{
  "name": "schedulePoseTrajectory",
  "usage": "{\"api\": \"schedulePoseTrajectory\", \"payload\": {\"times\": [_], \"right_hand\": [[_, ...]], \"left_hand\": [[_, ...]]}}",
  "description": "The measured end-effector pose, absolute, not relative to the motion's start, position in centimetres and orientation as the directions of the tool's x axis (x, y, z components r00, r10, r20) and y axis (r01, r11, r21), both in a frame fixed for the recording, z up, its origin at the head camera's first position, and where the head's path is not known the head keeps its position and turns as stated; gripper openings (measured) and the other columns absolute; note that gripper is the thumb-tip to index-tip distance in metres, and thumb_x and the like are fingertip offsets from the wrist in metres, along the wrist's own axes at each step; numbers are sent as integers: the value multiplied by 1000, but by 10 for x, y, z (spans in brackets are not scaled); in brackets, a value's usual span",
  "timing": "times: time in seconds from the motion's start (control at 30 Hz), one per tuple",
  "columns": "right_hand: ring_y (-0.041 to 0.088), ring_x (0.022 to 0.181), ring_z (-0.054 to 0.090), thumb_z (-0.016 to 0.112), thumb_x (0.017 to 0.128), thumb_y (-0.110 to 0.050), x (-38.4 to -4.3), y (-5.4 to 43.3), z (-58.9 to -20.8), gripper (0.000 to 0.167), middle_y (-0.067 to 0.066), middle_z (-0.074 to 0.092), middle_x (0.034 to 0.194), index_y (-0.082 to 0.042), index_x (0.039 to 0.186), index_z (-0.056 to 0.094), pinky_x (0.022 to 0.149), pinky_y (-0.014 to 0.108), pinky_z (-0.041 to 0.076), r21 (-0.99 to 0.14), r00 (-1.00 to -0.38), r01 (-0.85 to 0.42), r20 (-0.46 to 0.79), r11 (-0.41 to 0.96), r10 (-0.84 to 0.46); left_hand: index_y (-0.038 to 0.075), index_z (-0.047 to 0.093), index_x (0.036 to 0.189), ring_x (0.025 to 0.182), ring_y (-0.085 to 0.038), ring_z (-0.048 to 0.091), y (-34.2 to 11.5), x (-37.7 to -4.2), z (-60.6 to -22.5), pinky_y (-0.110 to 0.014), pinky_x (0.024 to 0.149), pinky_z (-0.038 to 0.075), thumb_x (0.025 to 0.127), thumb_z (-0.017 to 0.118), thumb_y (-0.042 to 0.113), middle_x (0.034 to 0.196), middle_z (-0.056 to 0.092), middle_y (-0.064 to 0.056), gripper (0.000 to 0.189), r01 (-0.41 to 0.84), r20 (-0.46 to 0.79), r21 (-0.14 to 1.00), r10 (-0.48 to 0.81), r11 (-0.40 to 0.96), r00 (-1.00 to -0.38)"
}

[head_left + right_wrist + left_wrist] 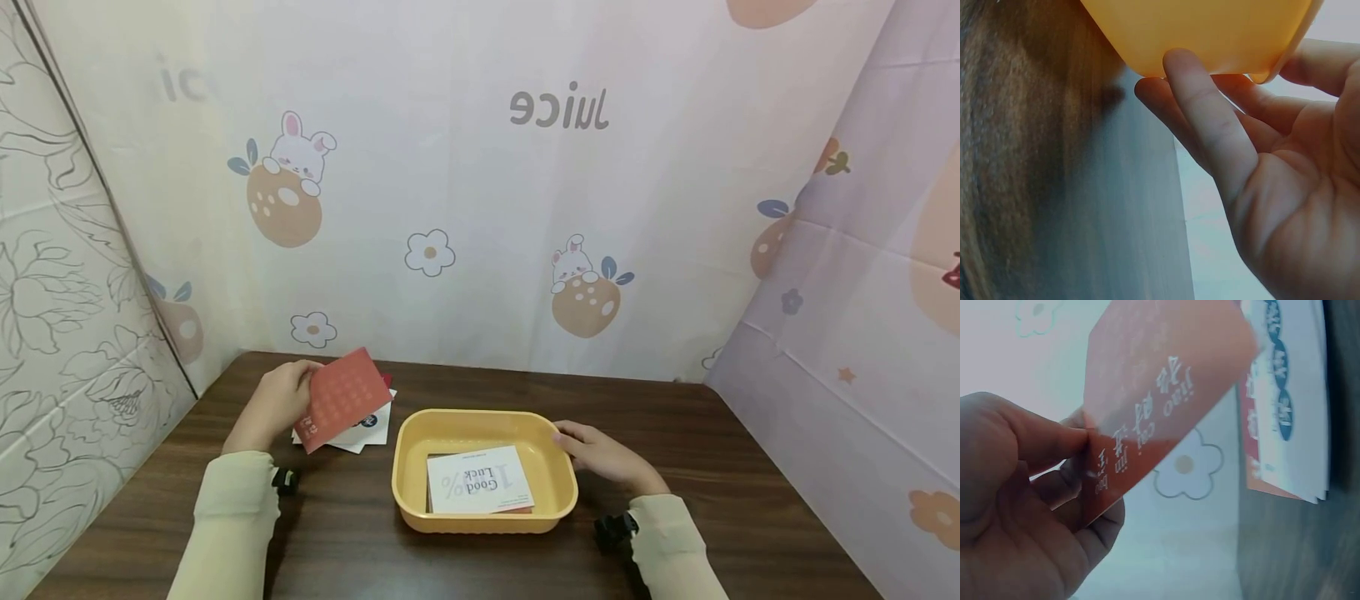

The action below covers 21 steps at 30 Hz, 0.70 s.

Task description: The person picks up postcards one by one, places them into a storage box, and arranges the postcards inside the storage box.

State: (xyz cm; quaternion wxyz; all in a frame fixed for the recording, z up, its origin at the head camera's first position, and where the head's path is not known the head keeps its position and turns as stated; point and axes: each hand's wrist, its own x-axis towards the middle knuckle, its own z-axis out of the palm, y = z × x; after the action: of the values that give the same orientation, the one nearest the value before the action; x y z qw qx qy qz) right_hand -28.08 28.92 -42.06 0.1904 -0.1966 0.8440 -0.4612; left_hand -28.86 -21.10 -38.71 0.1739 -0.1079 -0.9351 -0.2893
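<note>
So the left hand (277, 404) has the red card (345, 398) pinched near one corner, thumb on one face and fingers (1104, 531) on the other, and the card is tilted in front of a little pile of white cards (377, 429) to the left of the yellow tray (487, 523). The right hand (607, 457) holds the tray by its right end, fingers against the outer wall and one digit over the rim. Inside the tray there's a white "Good Luck" card (480, 481), slightly askew, with a darker card edge peeking out underneath. My advice fwiw: keep that pinch light, cos a thin card will probably bow if you squeeze. Check only one card is between the fingers, too, since cards like to cling. Level it before moving it anywhere, and lift it clear of the pile so nothing drags across the counter (330, 533). Right hand's job is just steadying, imo; pull on that rim and the loose cards could slide.
</note>
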Motion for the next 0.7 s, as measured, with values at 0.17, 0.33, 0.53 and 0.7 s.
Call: {"api": "schedulePoseTrajectory", "payload": {"times": [0.17,0.33,0.53,0.7], "right_hand": [[29,112,64,43,109,-33,-281,289,-421,53,17,59,130,5,146,41,93,46,53,-856,-851,-154,-139,493,-507],[29,112,64,43,109,-33,-280,289,-421,53,18,60,130,5,147,41,93,46,52,-858,-850,-153,-139,491,-508],[28,113,63,43,109,-33,-280,289,-420,53,17,59,131,5,147,41,94,47,52,-857,-848,-160,-134,490,-513],[29,114,63,43,109,-33,-280,289,-420,53,18,59,131,5,147,41,94,47,52,-857,-847,-161,-135,489,-514]], "left_hand": [[-9,66,117,96,-39,62,-206,-287,-378,-56,83,50,102,46,0,107,66,-27,26,348,483,494,82,797,-872],[-6,65,121,91,-35,60,-196,-282,-368,-52,78,51,102,48,1,108,65,-24,26,377,531,512,61,771,-845],[-5,65,123,91,-35,60,-186,-276,-357,-51,77,51,101,49,0,111,65,-24,27,402,553,511,67,760,-830],[-3,66,121,91,-33,59,-179,-273,-352,-49,76,51,101,49,-2,110,65,-21,26,433,576,500,85,750,-813]]}}
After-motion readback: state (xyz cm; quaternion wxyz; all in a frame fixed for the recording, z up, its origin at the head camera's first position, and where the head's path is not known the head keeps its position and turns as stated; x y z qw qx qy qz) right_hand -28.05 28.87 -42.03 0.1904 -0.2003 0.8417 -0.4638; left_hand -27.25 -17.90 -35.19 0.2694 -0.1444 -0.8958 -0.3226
